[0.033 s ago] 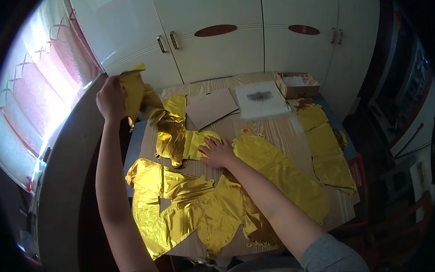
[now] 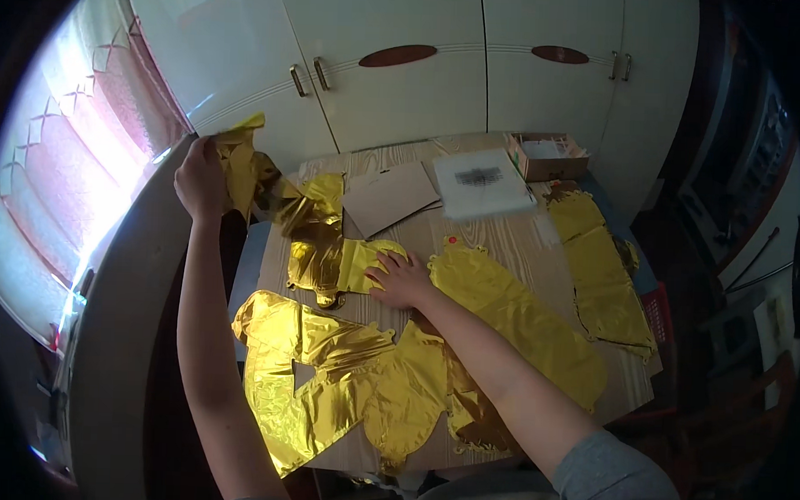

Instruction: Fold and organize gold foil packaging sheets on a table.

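My left hand is raised at the table's far left, its fingers closed on the edge of a flat gold foil balloon. The held end hangs crumpled and slightly blurred, and seems to run down to the part lying on the table. My right hand rests on the other end of that foil with its fingers spread. Below it lies another deflated gold balloon with a small cut-out. A broad gold foil balloon lies partly under my right forearm.
One more gold foil balloon lies along the right side of the wood-grain table. Toward the back are a brown cardboard sheet, a white printed packet and an open box. White cabinets stand behind; a curtain hangs left.
My left hand has shifted very slightly left, and the hanging foil has changed its folds and drawn out a little. My right hand stays where it was.
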`<control>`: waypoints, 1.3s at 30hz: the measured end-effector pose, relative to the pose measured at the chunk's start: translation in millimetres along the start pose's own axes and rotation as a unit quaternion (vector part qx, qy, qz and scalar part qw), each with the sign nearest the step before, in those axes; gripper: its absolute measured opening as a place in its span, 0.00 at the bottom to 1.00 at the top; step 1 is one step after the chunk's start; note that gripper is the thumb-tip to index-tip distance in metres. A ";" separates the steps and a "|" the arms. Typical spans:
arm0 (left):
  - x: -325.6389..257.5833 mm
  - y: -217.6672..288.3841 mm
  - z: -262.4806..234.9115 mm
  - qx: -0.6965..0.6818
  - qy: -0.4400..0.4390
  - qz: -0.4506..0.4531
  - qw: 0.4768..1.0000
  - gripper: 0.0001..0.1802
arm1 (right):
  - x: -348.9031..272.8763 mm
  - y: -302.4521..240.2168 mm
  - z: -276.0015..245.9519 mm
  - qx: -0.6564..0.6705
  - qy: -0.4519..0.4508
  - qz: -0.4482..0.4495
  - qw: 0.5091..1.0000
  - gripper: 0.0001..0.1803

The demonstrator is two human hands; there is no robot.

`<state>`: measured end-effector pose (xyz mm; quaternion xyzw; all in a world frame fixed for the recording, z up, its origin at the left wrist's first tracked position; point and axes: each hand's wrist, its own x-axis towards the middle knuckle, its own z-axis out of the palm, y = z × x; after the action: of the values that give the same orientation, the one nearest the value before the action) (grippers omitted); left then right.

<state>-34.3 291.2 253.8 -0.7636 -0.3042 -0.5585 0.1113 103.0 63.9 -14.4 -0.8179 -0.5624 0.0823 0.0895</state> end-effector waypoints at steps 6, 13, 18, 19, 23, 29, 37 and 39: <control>17.2 1.0 -33.4 0.024 -0.025 0.015 0.999 0.14 | 0.4 3.2 2.0 -0.005 0.006 0.003 1.000 0.32; 45.5 11.1 -68.6 0.023 -0.025 0.032 0.999 0.15 | -1.6 -4.6 1.6 -0.003 0.000 -0.006 1.000 0.32; 73.0 8.2 -100.5 0.013 -0.006 0.005 1.000 0.17 | -2.7 2.8 -0.1 -0.007 0.007 0.000 1.000 0.32; 79.6 4.0 -104.0 0.060 0.005 0.027 0.998 0.17 | -4.1 5.8 -1.4 -0.010 0.007 0.004 1.000 0.32; 125.1 -38.7 -149.8 0.072 0.148 -0.003 0.986 0.23 | -1.4 -7.3 -2.2 0.005 0.004 -0.010 1.000 0.32; 173.4 -52.5 -212.8 0.048 0.089 0.057 0.993 0.25 | -0.9 -3.5 5.5 0.004 0.000 -0.003 1.000 0.32; 88.0 76.0 -211.7 0.089 -0.218 0.160 0.959 0.13 | -17.6 -7.4 -17.6 0.002 0.130 -0.032 0.991 0.33; 62.8 102.6 -207.6 0.091 -0.214 0.215 0.949 0.12 | -26.0 -8.6 -30.5 0.162 0.057 -0.072 0.983 0.30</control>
<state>-124.9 125.7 402.0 -0.8990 -0.1996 -0.3147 0.2302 93.2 41.0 18.1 -0.7531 -0.5934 0.1189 0.2581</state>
